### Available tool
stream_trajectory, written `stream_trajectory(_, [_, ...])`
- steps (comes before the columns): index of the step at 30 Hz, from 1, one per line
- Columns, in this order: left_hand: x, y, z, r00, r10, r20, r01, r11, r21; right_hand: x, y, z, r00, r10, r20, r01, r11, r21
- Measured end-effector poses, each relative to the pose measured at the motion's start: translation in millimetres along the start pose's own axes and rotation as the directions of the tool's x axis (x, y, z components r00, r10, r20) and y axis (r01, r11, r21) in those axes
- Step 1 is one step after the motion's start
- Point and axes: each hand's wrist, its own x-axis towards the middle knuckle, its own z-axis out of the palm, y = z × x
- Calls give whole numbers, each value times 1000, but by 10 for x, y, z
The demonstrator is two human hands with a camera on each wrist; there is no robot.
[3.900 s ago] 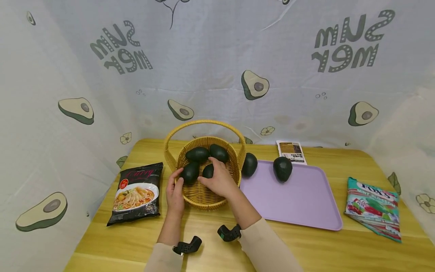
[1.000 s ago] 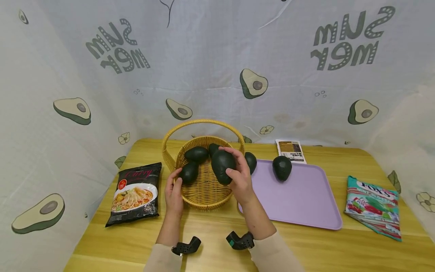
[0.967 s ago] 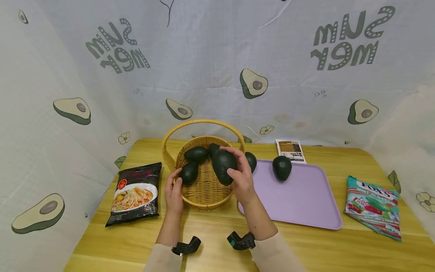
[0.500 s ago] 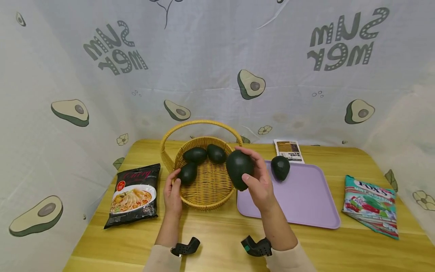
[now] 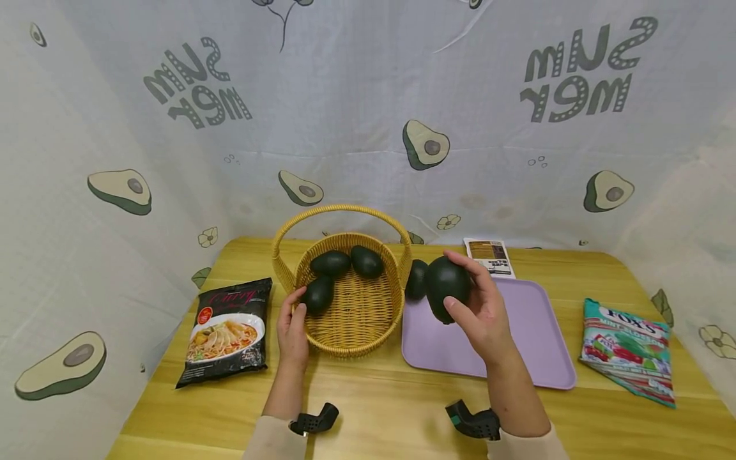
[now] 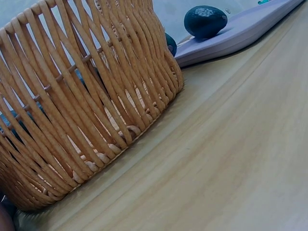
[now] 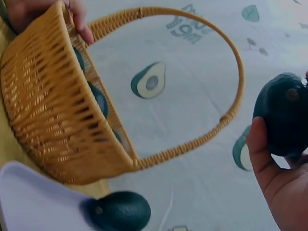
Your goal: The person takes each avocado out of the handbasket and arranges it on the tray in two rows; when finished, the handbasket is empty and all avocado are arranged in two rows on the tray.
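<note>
My right hand [image 5: 483, 313] holds a dark green avocado [image 5: 446, 289] up over the left part of the lilac tray [image 5: 517, 348], thumb on its near side. In the right wrist view the same avocado [image 7: 281, 115] is at the right edge. At the left side of the yellow wicker basket [image 5: 351, 348], my left hand [image 5: 293, 335] grips the rim. Three avocados lie inside, one [image 5: 318, 295] by the left thumb, another [image 5: 330, 263] behind it and the third [image 5: 367, 262] at the back. Another avocado [image 5: 416, 280] sits at the tray's back left corner, partly hidden behind the held one.
A black curry noodle packet [image 5: 230, 332] lies left of the basket. Behind the tray is a small white and brown sachet [image 5: 490, 255]. A teal candy bag [image 5: 627, 351] lies to the right on the wooden table [image 5: 368, 396]. The basket's tall handle [image 5: 345, 208] arches over it.
My right hand has lifted an avocado from the basket and carried it right, over the tray. The back right tray avocado is now hidden behind it. My left hand stays at the rim.
</note>
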Motion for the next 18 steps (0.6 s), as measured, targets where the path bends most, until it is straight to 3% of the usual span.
stream_trajectory(4, [-3, 1, 1, 1000, 6, 5, -6, 1000, -5, -29, -2, -132, 997, 52, -52, -56, 996, -74])
stream_trajectory(7, [-2, 5, 1, 1000, 16, 5, -16, 1000, -4, -32, -10, -216, 982, 134, -131, -154, 975, -157])
stream_trajectory(9, [0, 6, 0, 1000, 23, 3, -23, 1000, 3, -29, -9, -270, 965, 188, -185, -230, 943, -242])
stream_trajectory(14, [4, 3, -2, 1000, 27, 6, -27, 1000, -1, -18, 46, -426, 909, 281, -307, -392, 826, -404])
stream_trajectory(18, [4, 4, 1, 1000, 21, 4, -21, 1000, -12, -17, 104, -573, 878, 291, -379, -443, 793, -417])
